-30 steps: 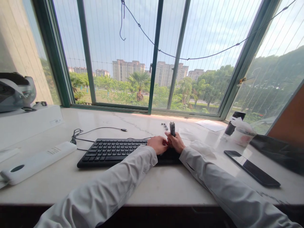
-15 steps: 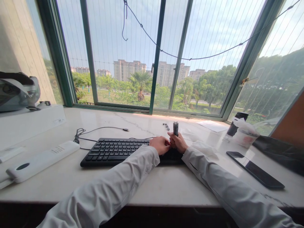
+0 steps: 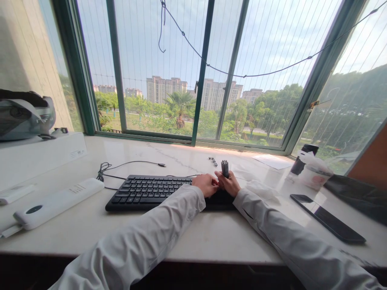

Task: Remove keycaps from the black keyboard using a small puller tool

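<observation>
Window: the window (image 3: 203, 68) stands beyond the keyboard.
Countertop: the pale countertop (image 3: 193, 241) carries the keyboard.
White box: the white box (image 3: 39, 149) sits beyond and left of the keyboard, a grey device (image 3: 27, 121) on top.
Sleeves: the grey sleeves (image 3: 145, 235) come in from the keyboard's near side; the left one crosses its front edge.
Keyboard: the black keyboard (image 3: 151, 193) lies flat, its right-hand part largely hidden by hands and cuffs.
Phone: a dark phone (image 3: 328, 219) lies right of the keyboard, well apart.
Left hand: the left hand (image 3: 206, 185) is over the keyboard's right part, fingers curled in and narrow, close against the other hand — whatever is between the fingertips, I cannot tell.
Right hand: the right hand (image 3: 229, 183) is over the keyboard's right end, wrapped around a dark tool.
Crumpled sheet: a whitish crumpled sheet (image 3: 263, 191) lies just right of the keyboard.
Dark tool: the dark tool (image 3: 224, 169) sticks up from the fist above the keyboard's right end — its lower part is hidden.
Small pieces: several small dark pieces (image 3: 214, 162) lie behind the keyboard's right part.
</observation>
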Available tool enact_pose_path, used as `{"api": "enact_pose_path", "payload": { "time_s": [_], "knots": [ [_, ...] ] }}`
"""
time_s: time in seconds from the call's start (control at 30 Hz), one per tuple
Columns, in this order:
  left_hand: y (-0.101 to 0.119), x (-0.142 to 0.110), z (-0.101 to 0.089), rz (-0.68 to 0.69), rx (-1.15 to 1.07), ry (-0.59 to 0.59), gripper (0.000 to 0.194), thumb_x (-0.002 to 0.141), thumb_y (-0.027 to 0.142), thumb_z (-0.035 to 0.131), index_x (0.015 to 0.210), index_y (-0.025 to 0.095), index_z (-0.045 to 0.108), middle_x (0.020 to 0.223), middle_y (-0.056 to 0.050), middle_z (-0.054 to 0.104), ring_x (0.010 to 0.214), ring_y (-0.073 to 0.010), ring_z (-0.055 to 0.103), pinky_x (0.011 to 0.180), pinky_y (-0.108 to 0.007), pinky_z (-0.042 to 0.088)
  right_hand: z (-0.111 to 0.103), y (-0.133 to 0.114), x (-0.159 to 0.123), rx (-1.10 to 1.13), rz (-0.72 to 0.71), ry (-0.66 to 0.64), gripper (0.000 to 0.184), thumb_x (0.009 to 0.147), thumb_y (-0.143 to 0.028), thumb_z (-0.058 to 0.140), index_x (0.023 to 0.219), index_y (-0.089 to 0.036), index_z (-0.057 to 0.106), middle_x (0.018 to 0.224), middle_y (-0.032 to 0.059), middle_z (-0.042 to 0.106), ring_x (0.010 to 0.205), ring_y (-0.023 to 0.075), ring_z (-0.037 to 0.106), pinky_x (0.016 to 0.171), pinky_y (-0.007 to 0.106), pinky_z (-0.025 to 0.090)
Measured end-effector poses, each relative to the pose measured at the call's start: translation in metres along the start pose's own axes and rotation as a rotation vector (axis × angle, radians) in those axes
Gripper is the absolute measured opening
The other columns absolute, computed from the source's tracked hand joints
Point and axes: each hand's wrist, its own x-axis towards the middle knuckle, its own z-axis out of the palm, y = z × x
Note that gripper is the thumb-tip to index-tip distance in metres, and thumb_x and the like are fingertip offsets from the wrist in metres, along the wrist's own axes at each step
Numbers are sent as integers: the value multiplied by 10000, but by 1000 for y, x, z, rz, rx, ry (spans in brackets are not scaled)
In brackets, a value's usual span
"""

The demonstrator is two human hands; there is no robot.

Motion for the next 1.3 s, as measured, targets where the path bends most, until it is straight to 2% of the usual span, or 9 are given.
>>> {"api": "enact_pose_path", "payload": {
  "time_s": [0.27,0.67,0.97,1.17,1.3],
  "knots": [
    [1,0,0,-14,15,-2,237,760,443,583,915,367,745,945,39,743,934,-217,669,803,-306,487,-1,0,-3,-89,-54,5,505,859,-536,525,500,-209,387,399,-41,356,381,79,327,385,235,282],
    [1,0,1,-16,4,0,236,765,426,588,938,379,741,972,45,741,943,-205,664,799,-291,480,-1,4,-1,49,-9,38,505,815,-551,572,498,-213,372,391,-56,330,352,72,309,359,232,269],
    [2,-2,-1,-11,-8,1,287,781,477,565,986,375,738,1028,44,733,982,-210,660,823,-297,487,1,-3,4,278,148,55,501,769,-540,635,506,-223,351,369,-77,295,318,60,252,313,222,228],
    [2,-1,-1,-36,12,-11,315,769,452,576,1026,352,727,1059,18,729,1012,-236,653,846,-326,491,8,-18,10,286,328,75,568,800,-566,595,461,-231,285,351,-80,224,305,51,209,291,218,164],
    [3,-1,-2,-33,16,-20,305,780,458,567,1013,350,732,1070,11,727,1025,-236,647,862,-322,485,10,-23,13,331,364,126,574,780,-563,631,483,-231,269,384,-90,205,322,49,200,293,214,168]
  ]
}}
